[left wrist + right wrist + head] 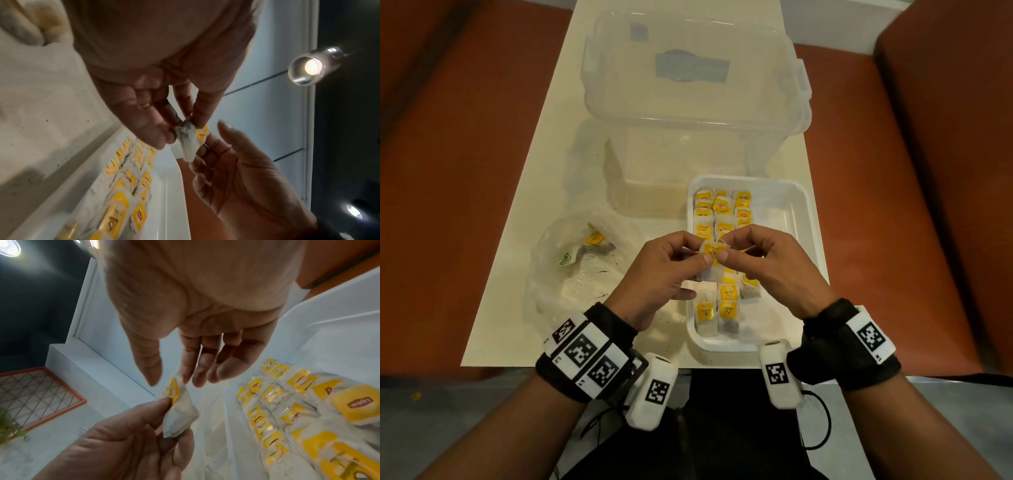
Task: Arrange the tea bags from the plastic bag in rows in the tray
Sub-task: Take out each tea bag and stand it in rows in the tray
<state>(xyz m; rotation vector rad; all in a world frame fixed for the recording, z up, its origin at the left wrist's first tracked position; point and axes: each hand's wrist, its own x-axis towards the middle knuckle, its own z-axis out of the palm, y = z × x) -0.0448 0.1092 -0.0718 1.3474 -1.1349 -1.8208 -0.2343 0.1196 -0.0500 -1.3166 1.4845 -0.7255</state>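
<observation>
Both hands [717,260] pinch tea bag [711,265] above tray [810,240].

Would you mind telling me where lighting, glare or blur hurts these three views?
Head view: dim and warm, sharp enough, straight table edges bowing slightly. Left wrist view: a ceiling lamp flares, and the tray's tea bags smear with motion blur. Right wrist view: the right hand looms soft and close, and the held tea bag is blurred.

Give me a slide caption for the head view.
Both hands pinch a tea bag above the tray of rows.
</observation>
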